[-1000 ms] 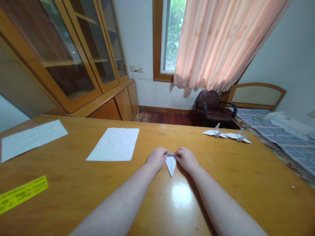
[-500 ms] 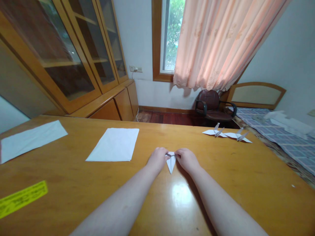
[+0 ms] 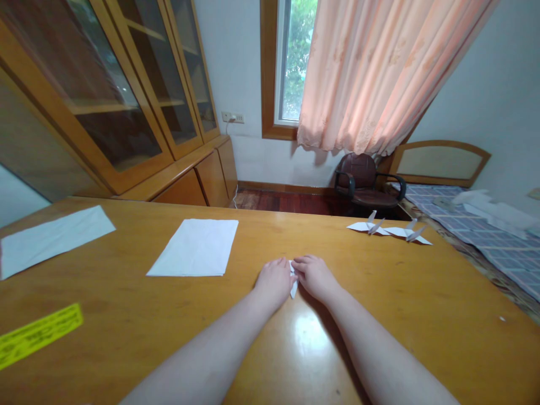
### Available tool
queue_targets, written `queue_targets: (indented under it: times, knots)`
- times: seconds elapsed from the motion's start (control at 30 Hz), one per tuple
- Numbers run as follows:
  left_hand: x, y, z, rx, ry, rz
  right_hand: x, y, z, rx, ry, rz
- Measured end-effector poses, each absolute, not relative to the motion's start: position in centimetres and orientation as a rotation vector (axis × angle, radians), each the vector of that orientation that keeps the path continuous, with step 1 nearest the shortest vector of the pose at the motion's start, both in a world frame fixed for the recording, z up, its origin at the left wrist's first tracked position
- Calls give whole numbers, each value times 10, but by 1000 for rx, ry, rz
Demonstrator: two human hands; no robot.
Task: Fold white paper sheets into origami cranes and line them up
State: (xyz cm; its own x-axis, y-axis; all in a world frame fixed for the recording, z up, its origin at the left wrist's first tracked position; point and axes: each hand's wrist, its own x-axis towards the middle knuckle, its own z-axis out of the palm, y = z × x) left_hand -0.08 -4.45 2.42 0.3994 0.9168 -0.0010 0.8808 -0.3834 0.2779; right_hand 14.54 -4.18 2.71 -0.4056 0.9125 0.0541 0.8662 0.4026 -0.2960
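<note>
The left hand [image 3: 274, 282] and right hand [image 3: 314, 275] grip a narrow folded white paper [image 3: 293, 289] between them, its tip toward the person, on the wooden bench [image 3: 392, 315]; paper origami cranes [image 3: 388, 229] lie farther off.

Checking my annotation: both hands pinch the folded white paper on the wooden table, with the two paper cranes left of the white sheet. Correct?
No: the two paper cranes lie right of the white sheet, not left, as the head view shows. Otherwise as you wrote: both hands pinch the folded white paper on the wooden table.
</note>
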Motion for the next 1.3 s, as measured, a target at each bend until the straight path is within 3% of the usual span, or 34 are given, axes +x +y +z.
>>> queue_targets:
  times: [0.27,0.7,1.0,1.3]
  knots:
    - [7,-59,8,2473,1586,-1,142,-54,23,-1735,-2527,447]
    - [4,-58,8,2417,1554,10,141,-59,32,-2092,-2362,365]
    - [-1,-52,23,2425,1557,60,146,-52,29,-2045,-2371,280]
    - [8,-57,15,2290,1928,-29,148,-51,28,-2034,-2371,212]
